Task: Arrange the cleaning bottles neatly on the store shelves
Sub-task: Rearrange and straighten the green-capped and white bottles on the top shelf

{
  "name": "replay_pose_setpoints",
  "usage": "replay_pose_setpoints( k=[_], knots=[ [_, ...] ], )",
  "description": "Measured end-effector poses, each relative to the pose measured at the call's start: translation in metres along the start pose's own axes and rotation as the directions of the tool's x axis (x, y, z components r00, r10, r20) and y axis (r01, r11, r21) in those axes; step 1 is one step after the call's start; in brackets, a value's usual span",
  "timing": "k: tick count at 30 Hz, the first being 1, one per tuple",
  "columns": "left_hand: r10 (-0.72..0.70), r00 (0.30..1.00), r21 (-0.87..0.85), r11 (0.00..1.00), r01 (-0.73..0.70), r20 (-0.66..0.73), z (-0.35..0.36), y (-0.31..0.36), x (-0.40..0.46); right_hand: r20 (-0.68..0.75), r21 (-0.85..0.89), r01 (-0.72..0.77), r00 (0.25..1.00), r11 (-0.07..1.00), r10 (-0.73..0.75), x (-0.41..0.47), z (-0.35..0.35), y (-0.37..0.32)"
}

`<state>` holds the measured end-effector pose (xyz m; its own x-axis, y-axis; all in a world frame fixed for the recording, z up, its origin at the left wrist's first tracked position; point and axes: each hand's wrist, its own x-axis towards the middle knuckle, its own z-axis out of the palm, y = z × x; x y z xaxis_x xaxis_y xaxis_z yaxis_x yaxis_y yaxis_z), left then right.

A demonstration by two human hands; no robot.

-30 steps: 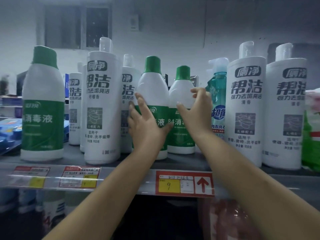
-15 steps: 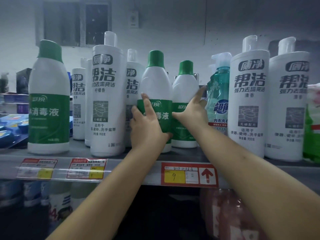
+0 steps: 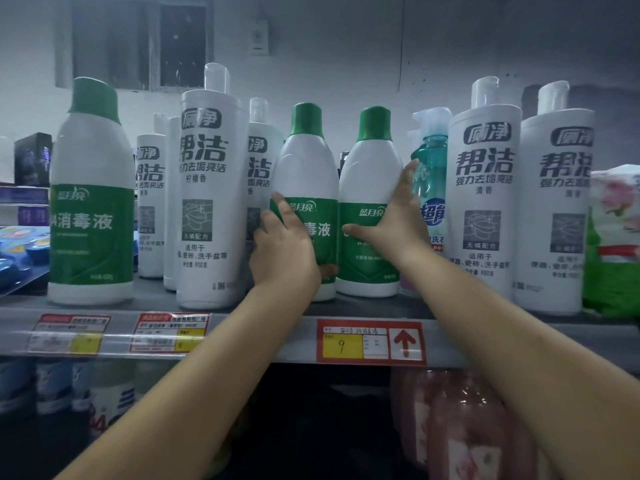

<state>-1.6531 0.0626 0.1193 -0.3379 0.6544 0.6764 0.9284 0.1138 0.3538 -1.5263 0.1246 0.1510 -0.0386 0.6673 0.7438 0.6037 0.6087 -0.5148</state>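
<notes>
Two green-capped disinfectant bottles stand upright, caps up, side by side mid-shelf (image 3: 242, 306). The left hand (image 3: 282, 247) wraps the left bottle (image 3: 308, 168) low on its green label, fingers curled around it. The right hand (image 3: 398, 223) is spread open, its palm flat on the right bottle (image 3: 370, 174). Half a second ago the right bottle stood farther back; now both bottles line up, labels facing forward, beside the teal pump bottle (image 3: 431, 157).

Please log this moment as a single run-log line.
step: straightening bottles | left hand: gripping left green-cap bottle | right hand: open against right green-cap bottle | both upright on shelf
</notes>
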Motion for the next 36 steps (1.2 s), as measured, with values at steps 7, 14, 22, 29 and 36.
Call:
replay_pose_setpoints(
  k=[7,14,22,29,36],
  knots=[
    [0.014,1.000,0.068,0.998,-0.015,0.006,0.008,0.006,0.006,-0.001,0.089,-0.025,1.000,0.996,0.025,0.002,-0.002,0.004],
    [0.037,0.999,0.137,0.990,-0.037,0.001,0.011,0.011,0.005,-0.056,0.050,-0.093,0.994,0.994,0.096,0.001,0.008,0.003],
    [0.009,0.999,0.131,0.991,-0.005,-0.036,0.020,0.007,0.009,-0.171,-0.106,-0.063,0.984,0.992,0.044,0.001,0.009,0.006],
    [-0.007,0.999,0.240,0.971,-0.006,0.053,0.022,0.009,0.002,-0.149,-0.077,-0.050,0.988,0.996,0.038,0.002,0.009,0.008],
    [0.020,0.999,0.288,0.958,-0.012,-0.024,0.028,0.005,0.013,-0.179,-0.111,-0.027,0.984,0.993,0.006,0.002,0.010,0.010]
  ],
)
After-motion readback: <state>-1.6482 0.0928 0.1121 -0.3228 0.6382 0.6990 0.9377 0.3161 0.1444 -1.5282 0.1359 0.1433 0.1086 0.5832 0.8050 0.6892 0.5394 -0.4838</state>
